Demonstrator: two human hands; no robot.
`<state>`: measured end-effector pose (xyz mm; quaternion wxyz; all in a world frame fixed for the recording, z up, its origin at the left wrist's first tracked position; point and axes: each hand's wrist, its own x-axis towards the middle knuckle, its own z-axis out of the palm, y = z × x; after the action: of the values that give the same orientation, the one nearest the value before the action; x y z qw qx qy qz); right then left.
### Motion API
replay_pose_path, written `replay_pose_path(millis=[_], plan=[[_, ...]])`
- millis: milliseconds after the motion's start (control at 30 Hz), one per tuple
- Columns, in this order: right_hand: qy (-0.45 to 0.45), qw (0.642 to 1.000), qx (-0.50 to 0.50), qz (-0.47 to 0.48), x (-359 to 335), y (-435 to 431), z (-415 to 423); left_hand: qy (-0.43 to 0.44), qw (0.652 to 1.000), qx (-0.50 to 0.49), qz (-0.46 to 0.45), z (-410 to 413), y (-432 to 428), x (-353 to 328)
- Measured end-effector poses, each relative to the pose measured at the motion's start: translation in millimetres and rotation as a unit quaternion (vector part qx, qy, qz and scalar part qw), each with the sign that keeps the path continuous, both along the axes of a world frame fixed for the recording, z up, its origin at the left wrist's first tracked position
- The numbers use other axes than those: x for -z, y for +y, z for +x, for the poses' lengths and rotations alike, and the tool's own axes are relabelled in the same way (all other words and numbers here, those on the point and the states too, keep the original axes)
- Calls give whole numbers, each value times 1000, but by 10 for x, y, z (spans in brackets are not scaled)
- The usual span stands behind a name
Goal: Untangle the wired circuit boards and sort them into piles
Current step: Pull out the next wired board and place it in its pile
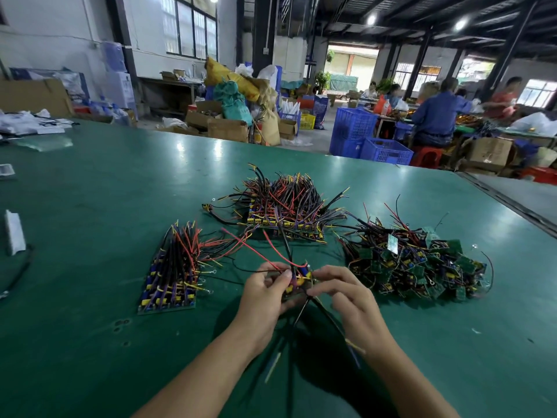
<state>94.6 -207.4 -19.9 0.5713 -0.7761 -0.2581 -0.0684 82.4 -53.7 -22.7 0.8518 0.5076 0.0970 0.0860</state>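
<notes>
Both my hands hold one small wired circuit board (299, 282) above the green table (90, 236). My left hand (265, 292) grips its left side, fingers curled around it. My right hand (343, 289) pinches its right edge. Red, black and yellow wires run from the board up and down toward me. A neat stack of boards (173, 276) lies to the left. A second stacked pile (286, 212) sits behind my hands. A tangled heap of green boards and wires (419, 260) lies to the right.
A white strip (13, 232) and a black cable (18, 273) lie near the table's left edge, with plastic bags (27, 122) at the far left corner. Beyond the table stand blue crates (370, 140), cardboard boxes and seated people at another bench.
</notes>
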Motion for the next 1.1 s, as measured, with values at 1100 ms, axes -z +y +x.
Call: replay_pose_path(millis=[1100], plan=[[-42,995,34,-86,-70,79,-112,-86,982,-13,170,26,45,88]])
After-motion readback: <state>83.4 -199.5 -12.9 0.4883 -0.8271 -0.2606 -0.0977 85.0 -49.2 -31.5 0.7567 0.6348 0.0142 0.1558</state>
